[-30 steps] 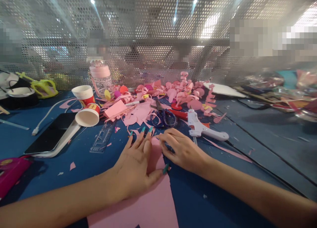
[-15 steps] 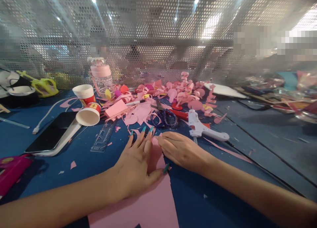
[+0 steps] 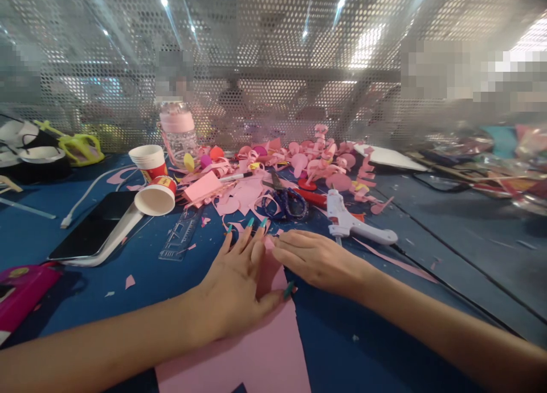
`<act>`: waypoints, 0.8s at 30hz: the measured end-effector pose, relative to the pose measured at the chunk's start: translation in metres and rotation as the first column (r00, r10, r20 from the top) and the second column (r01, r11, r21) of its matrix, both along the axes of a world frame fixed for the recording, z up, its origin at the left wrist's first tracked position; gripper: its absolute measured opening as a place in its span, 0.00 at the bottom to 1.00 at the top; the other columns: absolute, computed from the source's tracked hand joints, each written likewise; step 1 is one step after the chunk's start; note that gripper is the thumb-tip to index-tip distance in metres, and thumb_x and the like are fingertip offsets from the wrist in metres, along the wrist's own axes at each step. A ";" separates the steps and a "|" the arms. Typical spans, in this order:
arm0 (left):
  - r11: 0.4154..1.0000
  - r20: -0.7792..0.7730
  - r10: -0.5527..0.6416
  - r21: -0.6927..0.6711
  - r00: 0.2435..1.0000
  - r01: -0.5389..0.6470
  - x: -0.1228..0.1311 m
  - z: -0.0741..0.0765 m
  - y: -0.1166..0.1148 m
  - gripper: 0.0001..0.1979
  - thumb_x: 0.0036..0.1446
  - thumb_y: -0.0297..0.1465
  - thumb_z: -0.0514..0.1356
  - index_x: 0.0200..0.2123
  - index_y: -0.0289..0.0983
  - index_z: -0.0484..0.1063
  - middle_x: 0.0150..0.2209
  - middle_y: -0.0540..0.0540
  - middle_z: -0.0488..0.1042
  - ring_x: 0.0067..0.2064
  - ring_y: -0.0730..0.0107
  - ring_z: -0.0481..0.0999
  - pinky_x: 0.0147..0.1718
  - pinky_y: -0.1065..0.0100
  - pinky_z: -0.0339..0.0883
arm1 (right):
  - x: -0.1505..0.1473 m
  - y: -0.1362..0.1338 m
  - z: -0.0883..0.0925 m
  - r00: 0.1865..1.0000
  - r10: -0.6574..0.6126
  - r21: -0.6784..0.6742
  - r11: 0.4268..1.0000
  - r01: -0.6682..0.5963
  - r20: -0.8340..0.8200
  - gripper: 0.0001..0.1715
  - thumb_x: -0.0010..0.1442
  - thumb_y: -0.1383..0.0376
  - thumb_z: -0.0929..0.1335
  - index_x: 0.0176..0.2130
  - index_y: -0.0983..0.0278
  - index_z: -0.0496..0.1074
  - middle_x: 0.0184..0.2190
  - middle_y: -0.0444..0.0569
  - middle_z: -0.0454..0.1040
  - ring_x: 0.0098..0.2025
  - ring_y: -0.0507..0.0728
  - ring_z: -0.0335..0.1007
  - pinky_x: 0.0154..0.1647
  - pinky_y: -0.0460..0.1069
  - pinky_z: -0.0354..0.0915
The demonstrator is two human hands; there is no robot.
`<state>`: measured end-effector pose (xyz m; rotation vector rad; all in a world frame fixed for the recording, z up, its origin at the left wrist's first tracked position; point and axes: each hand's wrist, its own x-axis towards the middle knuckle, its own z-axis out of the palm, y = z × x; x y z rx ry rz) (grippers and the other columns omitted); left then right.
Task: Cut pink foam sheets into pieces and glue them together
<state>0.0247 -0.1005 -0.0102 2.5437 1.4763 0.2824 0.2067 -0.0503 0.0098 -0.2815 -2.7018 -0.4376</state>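
At far left a magenta case (image 3: 29, 293) sits at the near side of the blue tabletop (image 3: 363, 347), with a yellow frame (image 3: 83, 149) farther back. Next come a white cable (image 3: 88, 195) and a dark phone (image 3: 92, 228) lying flat. Beside the phone, one cup (image 3: 149, 162) stands upright and another cup (image 3: 156, 200) lies tipped against it, mouth toward the camera; a pink-topped bottle (image 3: 177, 134) stands behind. A clear ruler (image 3: 179, 239) lies left of the hands.

The left hand (image 3: 237, 287) is palm down, fingers spread — it presses on the pink sheet (image 3: 239, 361) without gripping anything visible, its thumb stretched across to the right edge. The sheet runs from between the two hands down past the bottom of the view. Beyond the fingertips are scissors (image 3: 285, 204), a pen (image 3: 235, 177) and a heap of scraps (image 3: 316, 159).

The right hand (image 3: 316, 262) has its fingers together and bent, tips at the sheet's far right edge — whether they pinch it, I cannot tell. A white glue gun (image 3: 359, 228) lies just beyond it.
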 end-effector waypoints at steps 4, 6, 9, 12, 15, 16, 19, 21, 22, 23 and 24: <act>1.000 -0.009 0.003 0.005 1.000 -0.003 0.000 0.001 0.001 0.42 0.53 0.55 0.41 0.61 0.30 0.44 0.63 0.35 0.45 0.63 0.49 0.39 0.59 0.47 0.39 | 0.001 0.002 -0.005 0.995 -0.071 -0.103 0.993 0.064 -0.068 0.11 0.60 0.73 0.57 0.36 0.68 0.66 0.29 0.52 0.71 0.35 0.56 0.66 0.37 0.50 0.67; 1.000 -0.009 0.006 0.009 1.000 -0.006 0.000 0.002 0.001 0.42 0.53 0.55 0.40 0.61 0.29 0.46 0.62 0.34 0.47 0.63 0.49 0.40 0.58 0.47 0.39 | 0.002 0.003 -0.007 0.980 -0.139 -0.214 0.971 0.108 -0.139 0.07 0.58 0.73 0.59 0.36 0.67 0.64 0.28 0.51 0.69 0.34 0.55 0.65 0.35 0.49 0.66; 1.000 -0.020 0.015 -0.006 1.000 -0.015 0.001 0.003 0.001 0.43 0.52 0.56 0.39 0.60 0.28 0.48 0.62 0.33 0.47 0.63 0.48 0.41 0.58 0.46 0.40 | 0.003 0.003 -0.008 0.952 -0.204 -0.351 0.929 0.114 -0.230 0.08 0.56 0.73 0.61 0.37 0.65 0.63 0.28 0.49 0.68 0.34 0.54 0.64 0.35 0.48 0.66; 1.000 -0.027 0.014 -0.014 1.000 -0.015 0.001 0.004 0.000 0.44 0.52 0.56 0.39 0.60 0.26 0.48 0.62 0.32 0.46 0.63 0.47 0.41 0.58 0.46 0.38 | 0.003 0.003 -0.009 0.921 -0.280 -0.437 0.888 0.142 -0.270 0.08 0.53 0.74 0.62 0.35 0.63 0.61 0.28 0.47 0.67 0.33 0.54 0.64 0.34 0.48 0.65; 1.000 -0.023 0.011 -0.014 1.000 -0.012 0.001 0.004 0.000 0.44 0.52 0.56 0.39 0.59 0.26 0.49 0.62 0.33 0.47 0.63 0.47 0.42 0.58 0.46 0.38 | 0.003 0.003 -0.010 0.865 -0.407 -0.552 0.811 0.195 -0.293 0.08 0.52 0.73 0.63 0.33 0.62 0.59 0.30 0.47 0.69 0.34 0.54 0.67 0.35 0.48 0.65; 1.000 -0.023 0.010 -0.014 1.000 -0.010 0.001 0.004 0.001 0.44 0.52 0.56 0.39 0.59 0.27 0.50 0.62 0.33 0.47 0.63 0.47 0.42 0.58 0.46 0.38 | 0.002 0.003 -0.010 0.845 -0.443 -0.590 0.782 0.201 -0.300 0.09 0.52 0.72 0.64 0.32 0.61 0.59 0.31 0.47 0.70 0.35 0.54 0.68 0.36 0.49 0.66; 1.000 -0.020 0.008 -0.012 1.000 -0.008 0.001 0.003 0.002 0.44 0.52 0.57 0.39 0.60 0.27 0.49 0.62 0.34 0.47 0.63 0.46 0.43 0.58 0.46 0.38 | 0.002 0.003 -0.011 0.791 -0.511 -0.667 0.722 0.183 -0.337 0.09 0.53 0.71 0.64 0.32 0.61 0.57 0.32 0.47 0.72 0.37 0.55 0.71 0.38 0.50 0.66; 1.000 -0.012 0.008 -0.002 1.000 -0.008 0.000 0.001 0.002 0.44 0.52 0.57 0.39 0.60 0.27 0.49 0.62 0.34 0.46 0.63 0.46 0.42 0.58 0.46 0.38 | 0.002 0.003 -0.011 0.764 -0.529 -0.684 0.711 0.161 -0.370 0.09 0.53 0.70 0.65 0.32 0.60 0.58 0.32 0.47 0.73 0.39 0.56 0.71 0.40 0.51 0.66; 1.000 -0.007 0.008 0.006 1.000 -0.008 0.000 0.001 0.002 0.44 0.52 0.57 0.39 0.60 0.28 0.48 0.62 0.34 0.46 0.63 0.46 0.43 0.58 0.46 0.38 | 0.002 0.003 -0.011 0.757 -0.532 -0.688 0.709 0.153 -0.380 0.09 0.53 0.70 0.65 0.32 0.60 0.58 0.33 0.48 0.73 0.39 0.56 0.72 0.40 0.51 0.66; 1.000 -0.003 0.007 0.014 1.000 -0.007 0.000 0.000 0.002 0.43 0.52 0.56 0.39 0.60 0.28 0.48 0.62 0.34 0.47 0.63 0.46 0.43 0.58 0.46 0.38 | 0.002 0.003 -0.011 0.754 -0.533 -0.691 0.708 0.149 -0.384 0.09 0.53 0.70 0.65 0.32 0.60 0.58 0.33 0.48 0.74 0.39 0.56 0.72 0.40 0.52 0.66; 1.000 0.000 0.006 0.021 1.000 -0.006 0.000 0.000 0.002 0.43 0.52 0.56 0.39 0.60 0.29 0.49 0.62 0.34 0.47 0.63 0.46 0.43 0.58 0.46 0.38 | 0.002 0.003 -0.011 0.755 -0.534 -0.691 0.706 0.151 -0.381 0.09 0.53 0.70 0.65 0.32 0.60 0.58 0.33 0.48 0.74 0.40 0.56 0.72 0.41 0.52 0.66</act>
